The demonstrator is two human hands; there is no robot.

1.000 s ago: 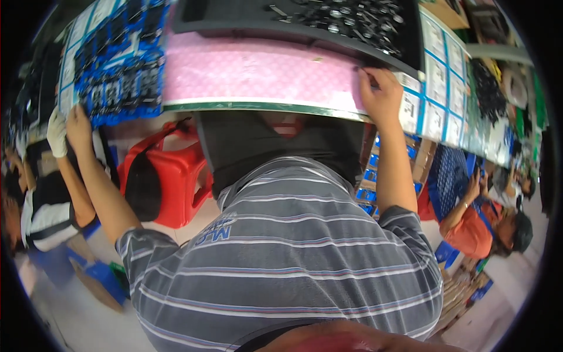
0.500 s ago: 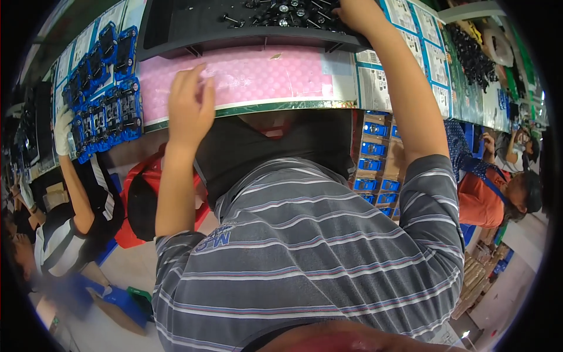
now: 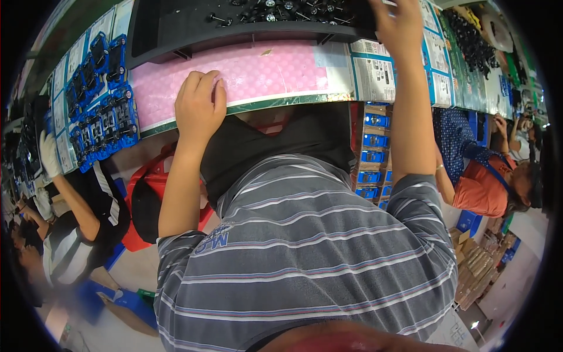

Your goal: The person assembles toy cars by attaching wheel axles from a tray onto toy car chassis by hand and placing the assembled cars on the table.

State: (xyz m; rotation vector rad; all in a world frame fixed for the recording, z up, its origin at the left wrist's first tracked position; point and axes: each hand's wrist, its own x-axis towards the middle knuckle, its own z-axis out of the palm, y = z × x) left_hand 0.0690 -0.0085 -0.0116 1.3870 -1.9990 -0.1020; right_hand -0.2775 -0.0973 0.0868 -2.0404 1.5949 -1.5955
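My left hand [image 3: 200,105] rests over the pink bubble-wrap mat [image 3: 275,70], its fingers bent and the thumb apart, with nothing visible in it. At the top edge, my right hand [image 3: 402,26] is raised beside the right end of a black tray [image 3: 193,44]. Its fingers pinch a short, bright rod that looks like a wheel axle [image 3: 389,3]; the rest is cut off by the frame. Inside the tray lie many black wheels on metal axles [image 3: 287,9]. Left of the mat, blue toy car chassis [image 3: 108,126] stand in rows and a pile.
Printed sheets [image 3: 375,79] cover the table right of the mat. Below its edge, a partitioned cardboard box [image 3: 370,167] holds blue car parts. A co-worker's gloved hand [image 3: 49,154] is at far left; a person in orange [image 3: 484,185] sits at right. A red chair [image 3: 138,234] stands left.
My right hand has come out of the tray's wheels and moved right. My left hand has shifted slightly right and its fingers have bent more. The co-worker's gloved hand has moved off the chassis.
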